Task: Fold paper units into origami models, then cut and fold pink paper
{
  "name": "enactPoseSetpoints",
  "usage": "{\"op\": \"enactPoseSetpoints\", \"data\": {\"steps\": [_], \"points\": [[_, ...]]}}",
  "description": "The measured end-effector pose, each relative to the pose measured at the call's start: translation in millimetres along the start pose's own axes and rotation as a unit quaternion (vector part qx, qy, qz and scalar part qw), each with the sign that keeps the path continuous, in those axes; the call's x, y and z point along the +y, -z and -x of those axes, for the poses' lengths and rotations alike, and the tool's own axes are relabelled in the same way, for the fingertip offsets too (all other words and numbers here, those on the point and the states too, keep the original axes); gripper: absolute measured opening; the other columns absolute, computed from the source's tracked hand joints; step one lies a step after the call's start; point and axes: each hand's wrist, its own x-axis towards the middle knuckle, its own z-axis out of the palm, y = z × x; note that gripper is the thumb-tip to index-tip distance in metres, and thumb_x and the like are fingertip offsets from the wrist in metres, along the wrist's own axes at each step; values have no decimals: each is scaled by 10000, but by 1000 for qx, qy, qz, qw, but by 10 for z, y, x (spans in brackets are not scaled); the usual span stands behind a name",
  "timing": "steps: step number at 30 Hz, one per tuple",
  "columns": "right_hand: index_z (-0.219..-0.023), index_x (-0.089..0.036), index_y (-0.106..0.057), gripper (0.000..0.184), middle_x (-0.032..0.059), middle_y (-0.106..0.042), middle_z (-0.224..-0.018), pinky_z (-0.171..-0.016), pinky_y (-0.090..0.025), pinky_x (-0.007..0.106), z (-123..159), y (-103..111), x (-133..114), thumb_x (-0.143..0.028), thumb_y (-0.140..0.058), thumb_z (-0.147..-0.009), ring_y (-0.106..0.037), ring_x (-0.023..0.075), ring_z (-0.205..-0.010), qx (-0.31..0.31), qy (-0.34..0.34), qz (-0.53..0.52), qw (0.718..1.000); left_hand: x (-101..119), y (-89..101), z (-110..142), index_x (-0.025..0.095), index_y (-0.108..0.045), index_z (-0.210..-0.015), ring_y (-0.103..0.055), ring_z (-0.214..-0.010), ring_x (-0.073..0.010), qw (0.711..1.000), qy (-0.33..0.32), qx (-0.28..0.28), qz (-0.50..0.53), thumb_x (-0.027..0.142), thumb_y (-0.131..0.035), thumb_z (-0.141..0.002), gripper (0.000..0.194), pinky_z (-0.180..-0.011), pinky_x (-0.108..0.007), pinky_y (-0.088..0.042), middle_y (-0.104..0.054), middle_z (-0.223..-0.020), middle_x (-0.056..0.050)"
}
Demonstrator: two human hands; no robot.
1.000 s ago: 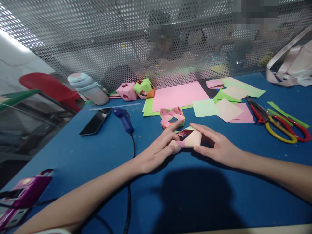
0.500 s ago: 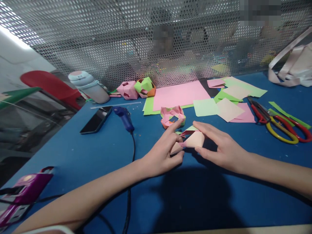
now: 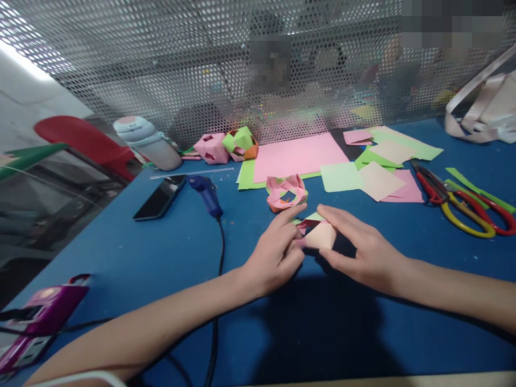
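Note:
Between my hands is a folded paper model [image 3: 321,235] with cream, pink and green faces and a hollow middle. My left hand [image 3: 278,250] grips its left side, thumb and bent fingers closed over the paper and hiding most of that part. On the other side, my right hand [image 3: 360,244] holds the model's right edge between thumb and fingers. Just beyond my left fingertips sits a pink folded-paper ring [image 3: 287,189] with some orange and green on it.
Behind lie large pink sheets [image 3: 300,156], small paper squares [image 3: 381,181], and two paper balls [image 3: 212,148]. Scissors [image 3: 467,212] lie at right. A blue glue gun [image 3: 206,194] with a trailing cord, a phone [image 3: 160,199], a bottle [image 3: 149,142] and a purple power strip [image 3: 48,312] are at left.
My left fingers have curled in and shifted slightly, covering the model's left cream face that showed before. The right hand has moved slightly left and down with its edge.

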Motion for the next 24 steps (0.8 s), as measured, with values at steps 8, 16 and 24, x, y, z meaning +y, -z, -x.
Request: {"op": "enactPoseSetpoints", "data": {"steps": [8,16,24], "points": [[-1518,-230,-374,637,116,-528,-1467,-1128,-460,468,21,-51,-35,-300,-585,-922,-514,271,-1356,7,20,-7,1000,67,-57,11,220,-427,-685,-573,-1284,-279,996,-2,83,11,37,-477,-711,192,-944,-446,-544,-637,-1282,-182],[-1490,-187,-423,616,141,-539,-1455,-1124,-458,471,16,-50,-30,-303,-595,-910,-519,279,-1351,6,2,-12,1000,15,-50,47,214,-458,-790,-494,-1362,-268,999,-6,50,-14,47,-442,-793,168,-1023,-475,-504,-570,-1369,-173],[-1464,-209,-471,613,130,-554,-1443,-1115,-453,491,-10,-51,14,-297,-616,-875,-543,289,-1325,9,-51,-60,997,-89,45,86,218,-395,-1212,-261,-1494,-368,998,-63,-16,-28,118,-639,-792,497,-1135,-613,-358,-261,-1575,-229]]}}
